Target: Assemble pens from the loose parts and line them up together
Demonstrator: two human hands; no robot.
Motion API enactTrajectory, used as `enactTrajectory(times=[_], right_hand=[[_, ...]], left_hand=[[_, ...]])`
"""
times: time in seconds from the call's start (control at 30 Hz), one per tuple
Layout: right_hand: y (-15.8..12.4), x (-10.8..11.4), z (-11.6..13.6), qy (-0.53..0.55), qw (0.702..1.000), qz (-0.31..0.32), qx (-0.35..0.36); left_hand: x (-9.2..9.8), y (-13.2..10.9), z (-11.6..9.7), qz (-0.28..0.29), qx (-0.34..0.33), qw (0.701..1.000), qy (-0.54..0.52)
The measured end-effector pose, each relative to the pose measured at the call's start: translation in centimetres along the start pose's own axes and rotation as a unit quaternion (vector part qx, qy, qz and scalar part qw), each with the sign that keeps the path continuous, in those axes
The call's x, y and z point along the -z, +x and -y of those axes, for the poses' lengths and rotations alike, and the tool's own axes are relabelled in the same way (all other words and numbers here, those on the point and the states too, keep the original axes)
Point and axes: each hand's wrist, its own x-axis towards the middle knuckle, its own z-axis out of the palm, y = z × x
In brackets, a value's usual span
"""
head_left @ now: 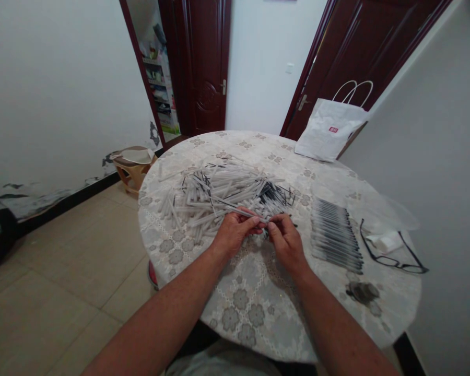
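Observation:
Both hands meet over the near side of a large pile of translucent white pen tubes (235, 180). My left hand (238, 227) is closed around a slim pen tube (237, 208), which points up and left over the pile. At its near end, the fingers of my right hand (285, 237) are pinched together; whatever small part they cover is hidden. Thin black pieces (272, 192) lie mixed in at the pile's right side. Right of my right hand, a neat row of pens (337, 235) with dark ends lies side by side.
The round table wears a flowered cloth (243, 308). Black-framed glasses (391, 261), a white packet (387, 242), clear plastic film (387, 209) and a dark small object (363, 293) lie at the right. A white paper bag (331, 130) stands at the back; a stool (133, 164) is left.

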Motion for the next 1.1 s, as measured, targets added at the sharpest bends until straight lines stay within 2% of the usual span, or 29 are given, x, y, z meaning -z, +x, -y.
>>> enactTrajectory(times=[0.13, 0.27, 0.37, 0.47, 0.57, 0.73, 0.9, 1.1], right_hand=[[0.19, -0.07, -0.3, -0.007, 0.999, 0.034, -0.015], [0.23, -0.03, -0.42, 0.048, 0.999, 0.019, -0.018], [0.16, 0.0, -0.19, 0.01, 1.0, 0.015, 0.008], [0.06, -0.09, -0.2, -0.034, 0.998, 0.043, 0.018], [-0.02, -0.13, -0.5, -0.03, 0.997, 0.065, 0.021], [-0.08, 0.2, -0.56, -0.014, 0.999, 0.02, 0.036], [-0.08, 0.12, -0.49, -0.027, 0.999, 0.039, 0.016], [-0.05, -0.16, -0.83, 0.03, 0.999, 0.035, -0.017]], left_hand=[[-0.13, -0.12, -0.04, 0.014, 0.005, 1.0, 0.013], [0.15, 0.16, 0.13, 0.003, -0.014, 1.0, 0.014], [0.31, 0.3, 0.17, 0.004, -0.017, 1.0, 0.014], [0.23, 0.19, 0.09, 0.008, -0.005, 1.0, 0.013], [0.11, 0.03, 0.01, 0.001, 0.0, 1.0, 0.006], [0.06, -0.05, -0.02, 0.003, 0.001, 1.0, 0.006], [-0.03, -0.17, 0.04, 0.014, -0.001, 1.0, 0.015], [0.06, -0.1, 0.18, 0.008, -0.01, 0.999, 0.033]])
